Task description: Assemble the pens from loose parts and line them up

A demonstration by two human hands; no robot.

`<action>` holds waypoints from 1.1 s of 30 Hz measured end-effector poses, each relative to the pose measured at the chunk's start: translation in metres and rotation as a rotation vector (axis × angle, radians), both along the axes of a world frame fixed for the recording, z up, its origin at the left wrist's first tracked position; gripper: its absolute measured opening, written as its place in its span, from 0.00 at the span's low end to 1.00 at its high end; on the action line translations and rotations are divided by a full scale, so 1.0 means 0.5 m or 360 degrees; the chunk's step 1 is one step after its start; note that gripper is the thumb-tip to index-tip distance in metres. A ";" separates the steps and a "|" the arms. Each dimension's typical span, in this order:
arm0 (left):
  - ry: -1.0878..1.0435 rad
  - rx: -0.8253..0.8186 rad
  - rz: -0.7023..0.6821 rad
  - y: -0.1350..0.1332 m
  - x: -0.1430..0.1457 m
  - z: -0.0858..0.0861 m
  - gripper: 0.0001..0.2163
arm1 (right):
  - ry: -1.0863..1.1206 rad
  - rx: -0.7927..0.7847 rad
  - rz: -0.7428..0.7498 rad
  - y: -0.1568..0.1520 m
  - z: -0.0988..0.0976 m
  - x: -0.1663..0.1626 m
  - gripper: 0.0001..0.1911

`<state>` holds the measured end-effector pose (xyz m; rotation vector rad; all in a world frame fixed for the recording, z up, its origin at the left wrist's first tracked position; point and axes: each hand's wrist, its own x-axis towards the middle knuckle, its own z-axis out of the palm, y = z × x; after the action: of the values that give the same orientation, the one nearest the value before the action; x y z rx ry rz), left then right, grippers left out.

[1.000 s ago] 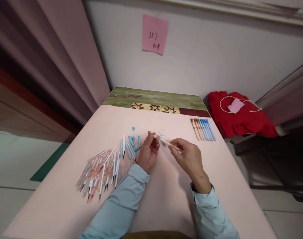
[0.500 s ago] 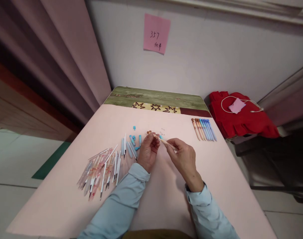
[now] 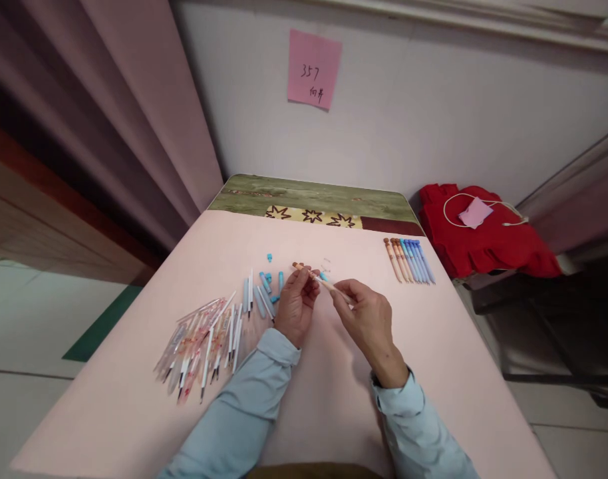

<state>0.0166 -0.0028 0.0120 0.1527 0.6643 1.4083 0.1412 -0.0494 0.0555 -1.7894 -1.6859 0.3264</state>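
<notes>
My left hand is closed around the upper part of a pen, whose brown top sticks out past the fingertips. A slim white piece, seemingly a refill, shows between the hands. My right hand pinches the cream-coloured pen barrel at the other side, in line with the upper part. Whether the two parts touch is too small to tell. Just behind the hands lie small springs and a light-blue piece. Blue pen parts lie left of my left hand.
A loose pile of clear pen barrels and white refills spreads over the table's left side. Several whole pens are lined up at the right. A red cloth-covered seat stands beyond the right edge, and a wall rises behind.
The brown-topped part has shifted slightly left and tilted a little in my left hand. My right hand has barely moved, still holding the barrel.
</notes>
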 end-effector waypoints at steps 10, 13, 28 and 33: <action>0.0113 0.0073 -0.0082 -0.004 0.009 -0.010 0.10 | -0.0005 -0.0041 -0.0019 0.006 -0.016 -0.004 0.08; 0.0121 0.0088 -0.0097 -0.004 0.011 -0.015 0.10 | -0.0014 -0.0036 -0.0031 0.007 -0.019 -0.005 0.09; 0.0229 0.0108 -0.0143 -0.004 0.010 -0.021 0.11 | -0.0084 -0.0115 -0.0044 0.006 -0.014 -0.011 0.12; 0.0209 0.0052 -0.0247 -0.008 0.009 -0.013 0.14 | -0.0164 -0.0237 -0.0042 0.010 -0.014 -0.009 0.13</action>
<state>0.0212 -0.0067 0.0054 0.3183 0.7225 1.2674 0.1365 -0.0444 0.0485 -1.9657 -1.7469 0.3620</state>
